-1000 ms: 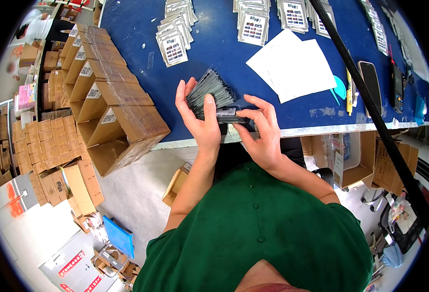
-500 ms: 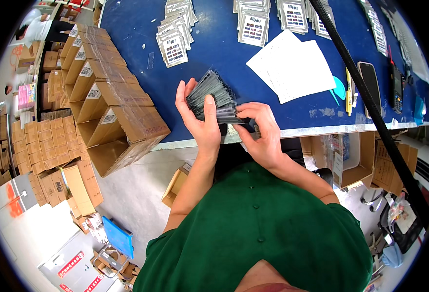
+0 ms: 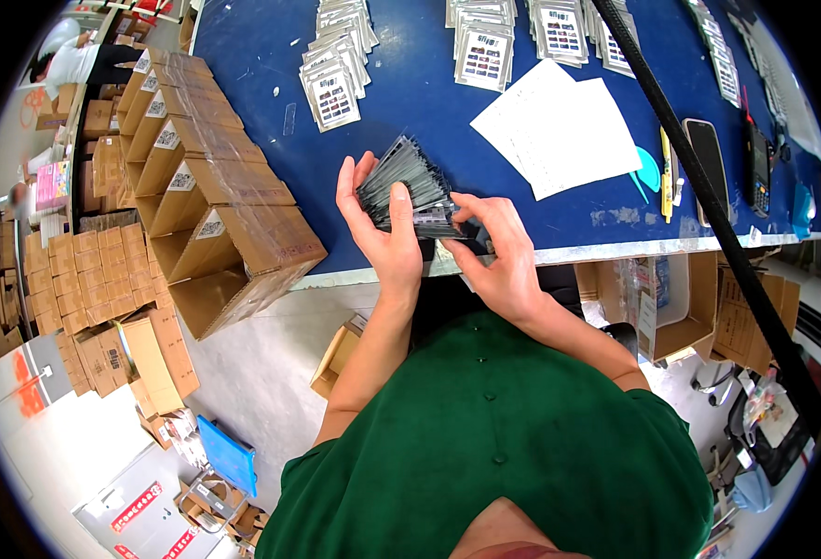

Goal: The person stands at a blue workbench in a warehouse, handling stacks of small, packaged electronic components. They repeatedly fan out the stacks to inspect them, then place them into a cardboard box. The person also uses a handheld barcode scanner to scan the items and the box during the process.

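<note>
A fanned stack of thin, dark, shiny plastic-looking sleeves (image 3: 399,179) rests in my left hand (image 3: 384,224), just above the near edge of the blue table. My left thumb presses across the stack while the fingers support its far side. At the stack's right, near end, my right hand (image 3: 496,240) is closed, thumb and fingers pinching the edge of the lowest sleeves. What exactly is inside the sleeves is too small to make out. Farther back lie overlapping rows of flat printed packs, one row (image 3: 334,98) at the left and another (image 3: 483,58) in the middle.
Open cardboard boxes (image 3: 275,228) stand in a row along the table's left side. Two white paper sheets (image 3: 588,140) lie right of my hands. Beyond them are a teal round item (image 3: 649,170), a yellow cutter (image 3: 667,177) and a phone (image 3: 706,168). A black strap (image 3: 671,121) crosses the view.
My right fingers have shifted slightly at the stack's edge, and a lighter strip of the sleeves now shows beside them. The left hand keeps its hold almost unmoved.
</note>
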The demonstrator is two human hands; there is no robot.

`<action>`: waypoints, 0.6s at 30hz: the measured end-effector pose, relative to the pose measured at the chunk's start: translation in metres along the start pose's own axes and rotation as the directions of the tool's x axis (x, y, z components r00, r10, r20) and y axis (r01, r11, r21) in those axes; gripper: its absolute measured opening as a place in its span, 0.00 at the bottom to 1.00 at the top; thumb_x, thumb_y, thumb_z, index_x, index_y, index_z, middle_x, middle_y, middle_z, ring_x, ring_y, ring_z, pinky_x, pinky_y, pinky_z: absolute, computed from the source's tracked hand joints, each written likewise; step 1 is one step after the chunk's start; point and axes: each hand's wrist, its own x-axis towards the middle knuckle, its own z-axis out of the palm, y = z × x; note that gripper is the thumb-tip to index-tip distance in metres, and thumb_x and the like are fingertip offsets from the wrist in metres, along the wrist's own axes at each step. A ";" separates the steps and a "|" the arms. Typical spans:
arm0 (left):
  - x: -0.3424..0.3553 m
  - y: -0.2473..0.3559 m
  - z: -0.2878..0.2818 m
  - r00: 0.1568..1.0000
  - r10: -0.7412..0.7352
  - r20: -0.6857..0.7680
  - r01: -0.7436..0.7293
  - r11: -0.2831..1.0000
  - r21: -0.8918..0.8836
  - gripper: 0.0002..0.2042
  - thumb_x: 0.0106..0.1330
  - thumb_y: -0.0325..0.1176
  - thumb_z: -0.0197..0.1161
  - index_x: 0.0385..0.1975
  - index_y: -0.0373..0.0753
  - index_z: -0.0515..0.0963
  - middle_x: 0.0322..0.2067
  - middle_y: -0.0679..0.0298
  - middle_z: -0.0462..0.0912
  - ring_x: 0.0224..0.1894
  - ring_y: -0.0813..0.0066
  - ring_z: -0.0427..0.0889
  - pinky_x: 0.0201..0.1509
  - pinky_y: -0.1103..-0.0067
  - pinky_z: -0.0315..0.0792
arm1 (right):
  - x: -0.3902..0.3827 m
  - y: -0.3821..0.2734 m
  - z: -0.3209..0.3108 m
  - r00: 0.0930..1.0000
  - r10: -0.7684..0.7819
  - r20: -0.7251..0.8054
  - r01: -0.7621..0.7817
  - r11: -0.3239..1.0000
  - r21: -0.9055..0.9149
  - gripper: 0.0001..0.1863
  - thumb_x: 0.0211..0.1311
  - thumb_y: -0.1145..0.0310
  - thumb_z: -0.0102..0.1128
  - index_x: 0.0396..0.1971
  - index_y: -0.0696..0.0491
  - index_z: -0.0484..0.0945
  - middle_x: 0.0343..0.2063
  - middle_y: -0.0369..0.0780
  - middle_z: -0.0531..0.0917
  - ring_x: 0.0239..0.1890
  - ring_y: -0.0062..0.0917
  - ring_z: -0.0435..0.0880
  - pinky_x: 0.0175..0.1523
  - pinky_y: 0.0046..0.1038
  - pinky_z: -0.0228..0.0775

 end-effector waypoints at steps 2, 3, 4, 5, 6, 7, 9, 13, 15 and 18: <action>0.000 0.000 -0.001 1.000 0.008 0.001 -0.008 1.000 0.013 0.30 0.71 0.28 0.61 0.71 0.32 0.58 0.63 0.46 0.70 0.65 0.61 0.70 0.70 0.67 0.61 | 0.002 -0.001 -0.001 1.000 0.013 0.008 -0.013 1.000 0.012 0.29 0.48 0.80 0.74 0.54 0.55 0.78 0.38 0.39 0.82 0.43 0.35 0.80 0.49 0.35 0.72; 0.000 0.000 -0.001 1.000 0.011 0.002 -0.012 1.000 0.019 0.30 0.71 0.28 0.61 0.71 0.32 0.58 0.63 0.46 0.70 0.65 0.61 0.70 0.70 0.67 0.61 | 0.003 -0.002 -0.001 1.000 0.022 0.015 -0.022 1.000 0.018 0.29 0.48 0.80 0.74 0.54 0.55 0.78 0.38 0.39 0.82 0.43 0.35 0.80 0.49 0.35 0.72; 0.000 0.000 0.000 1.000 0.009 0.002 -0.010 1.000 0.016 0.30 0.71 0.28 0.61 0.71 0.32 0.58 0.63 0.46 0.70 0.65 0.61 0.70 0.70 0.67 0.61 | 0.003 -0.002 -0.002 0.999 0.031 0.021 -0.031 0.999 0.024 0.28 0.48 0.80 0.74 0.54 0.55 0.78 0.38 0.39 0.82 0.43 0.36 0.80 0.49 0.35 0.72; 0.000 0.001 0.000 1.000 0.007 0.002 -0.008 1.000 0.012 0.30 0.71 0.28 0.60 0.71 0.32 0.58 0.63 0.46 0.70 0.65 0.61 0.70 0.70 0.67 0.61 | 0.003 -0.001 -0.002 0.999 0.033 0.021 -0.034 0.999 0.027 0.28 0.48 0.80 0.74 0.54 0.55 0.78 0.38 0.39 0.82 0.43 0.36 0.80 0.49 0.35 0.72; 0.000 0.002 0.001 1.000 0.006 0.003 -0.006 1.000 0.009 0.30 0.71 0.28 0.60 0.71 0.32 0.58 0.63 0.46 0.70 0.65 0.61 0.70 0.71 0.67 0.61 | 0.004 -0.001 -0.002 0.999 0.035 0.020 -0.036 0.999 0.030 0.29 0.48 0.80 0.74 0.54 0.55 0.78 0.38 0.39 0.82 0.43 0.36 0.80 0.49 0.35 0.72; 0.000 0.001 0.001 1.000 0.008 0.001 -0.008 1.000 0.009 0.30 0.71 0.28 0.60 0.71 0.32 0.58 0.63 0.46 0.70 0.65 0.61 0.70 0.71 0.67 0.61 | 0.004 -0.001 -0.002 0.999 0.037 0.018 -0.037 0.999 0.034 0.29 0.48 0.80 0.74 0.54 0.55 0.78 0.38 0.39 0.82 0.43 0.36 0.80 0.49 0.35 0.71; 0.000 -0.002 0.000 1.000 0.012 -0.002 -0.012 1.000 0.009 0.30 0.71 0.28 0.60 0.71 0.31 0.58 0.63 0.46 0.70 0.65 0.61 0.70 0.71 0.67 0.61 | 0.004 -0.002 -0.003 0.999 0.037 0.018 -0.038 0.999 0.031 0.28 0.48 0.80 0.74 0.53 0.55 0.78 0.37 0.39 0.82 0.43 0.36 0.80 0.49 0.35 0.71; 0.000 0.001 0.001 1.000 0.005 0.001 -0.005 1.000 0.014 0.30 0.71 0.27 0.60 0.70 0.31 0.58 0.63 0.46 0.71 0.65 0.61 0.70 0.71 0.67 0.60 | 0.004 -0.002 -0.002 1.000 0.024 0.007 -0.024 0.999 0.026 0.27 0.47 0.81 0.74 0.51 0.55 0.78 0.36 0.38 0.82 0.43 0.36 0.80 0.48 0.34 0.72; 0.000 -0.002 -0.001 1.000 0.020 0.007 -0.020 1.000 0.023 0.29 0.72 0.28 0.60 0.70 0.30 0.58 0.63 0.46 0.71 0.65 0.61 0.70 0.71 0.67 0.61 | 0.004 0.001 -0.004 0.999 0.029 0.035 -0.030 0.999 0.027 0.23 0.49 0.81 0.73 0.48 0.55 0.78 0.39 0.40 0.81 0.45 0.36 0.80 0.48 0.34 0.74; 0.000 0.000 0.001 1.000 0.008 -0.001 -0.008 1.000 0.031 0.29 0.72 0.28 0.60 0.70 0.30 0.58 0.62 0.47 0.71 0.64 0.62 0.71 0.70 0.67 0.61 | 0.002 0.004 -0.003 1.000 -0.015 0.010 0.015 1.000 0.007 0.20 0.49 0.81 0.74 0.43 0.56 0.79 0.43 0.41 0.81 0.46 0.38 0.80 0.49 0.35 0.73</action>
